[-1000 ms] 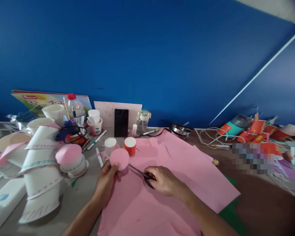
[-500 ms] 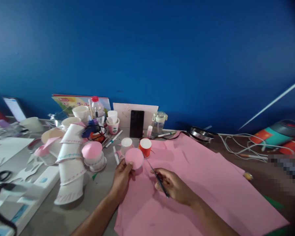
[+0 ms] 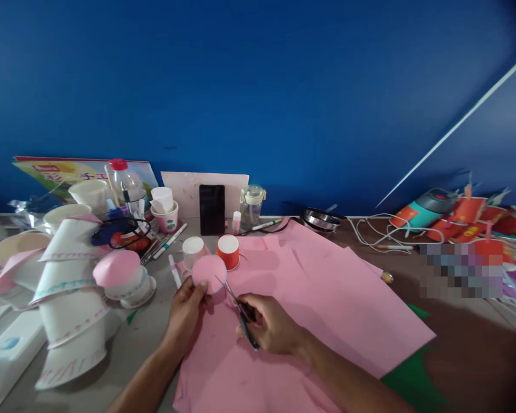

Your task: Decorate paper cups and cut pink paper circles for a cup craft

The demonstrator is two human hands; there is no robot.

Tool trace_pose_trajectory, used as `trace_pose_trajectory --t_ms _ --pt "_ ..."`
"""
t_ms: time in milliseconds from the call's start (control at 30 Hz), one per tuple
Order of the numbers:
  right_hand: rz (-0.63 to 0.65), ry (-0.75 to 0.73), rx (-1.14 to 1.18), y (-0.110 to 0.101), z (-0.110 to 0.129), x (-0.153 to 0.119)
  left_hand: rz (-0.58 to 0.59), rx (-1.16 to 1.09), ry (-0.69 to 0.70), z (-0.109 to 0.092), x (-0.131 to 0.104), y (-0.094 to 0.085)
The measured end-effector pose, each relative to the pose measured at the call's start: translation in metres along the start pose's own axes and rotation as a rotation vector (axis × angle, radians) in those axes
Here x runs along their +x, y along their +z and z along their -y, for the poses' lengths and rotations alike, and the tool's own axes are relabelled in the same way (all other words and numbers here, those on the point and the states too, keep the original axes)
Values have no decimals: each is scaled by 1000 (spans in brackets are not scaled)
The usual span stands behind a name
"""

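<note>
Using the pink disc (image 3: 209, 275) as my landmark: closest in, pink sheets (image 3: 249, 367) cover the desk on its near side and run off to its right, maybe doubling as a work surface. Nearer than the disc and to its right, the right hand (image 3: 270, 324) has the scissors (image 3: 243, 321) by the handles, blades slightly parted, one showing over the disc's right edge; can't tell if it's touching. The left hand (image 3: 191, 304) pinches the disc at its near-left edge, thumb on top, I'd guess so the opposite rim is free for the blades. Just behind the disc sit a white cup (image 3: 193, 246) and a red cup (image 3: 229, 252), probably parked there for easy reach. Further behind it, a black phone (image 3: 212, 209) stands upright, seemingly propped on a pale board (image 3: 180, 195)
</note>
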State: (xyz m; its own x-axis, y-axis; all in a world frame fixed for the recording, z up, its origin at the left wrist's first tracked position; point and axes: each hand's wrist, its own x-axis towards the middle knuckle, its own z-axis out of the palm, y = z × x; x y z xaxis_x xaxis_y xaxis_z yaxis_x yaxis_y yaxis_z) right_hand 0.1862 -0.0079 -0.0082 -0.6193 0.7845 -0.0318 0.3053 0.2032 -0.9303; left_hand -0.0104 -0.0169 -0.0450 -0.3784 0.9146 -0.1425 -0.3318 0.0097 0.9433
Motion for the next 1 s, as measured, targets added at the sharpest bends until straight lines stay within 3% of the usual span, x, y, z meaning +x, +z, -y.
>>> trace_pose_trajectory --t_ms 533,1000 --pt "-46 -96 -145 2 1 -1 62 38 -26 -5 -4 1" --pt "-63 -105 -159 10 3 -3 96 -68 -47 -5 -11 5"
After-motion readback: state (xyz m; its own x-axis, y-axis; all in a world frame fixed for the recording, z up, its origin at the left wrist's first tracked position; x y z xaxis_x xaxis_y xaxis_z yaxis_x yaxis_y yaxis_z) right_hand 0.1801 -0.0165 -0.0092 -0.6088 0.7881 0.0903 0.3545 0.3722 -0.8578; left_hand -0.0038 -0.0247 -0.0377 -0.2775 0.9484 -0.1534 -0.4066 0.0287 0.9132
